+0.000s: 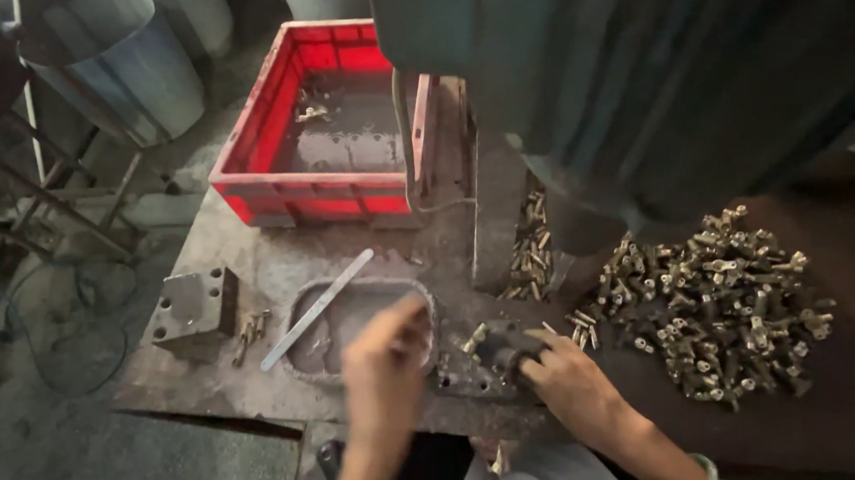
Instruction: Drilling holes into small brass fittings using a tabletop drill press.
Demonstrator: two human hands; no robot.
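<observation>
My right hand [564,373] rests at the front of the metal work table [279,260], fingers closed around a dark cylindrical fixture [503,350] with a small brass fitting [475,339] beside it. My left hand [384,368] is blurred, held over the right edge of a shallow oval recess [338,321] in the table; whether its loosely curled fingers hold anything is unclear. A large heap of brass fittings [713,300] lies to the right of my right hand.
A red plastic crate [288,185] stands at the back with a few fittings inside. A flat metal strip [317,309] lies across the recess. A drilled steel block [194,303] sits left. A machine body [637,75] hangs overhead; more brass pieces [530,248] lie under it.
</observation>
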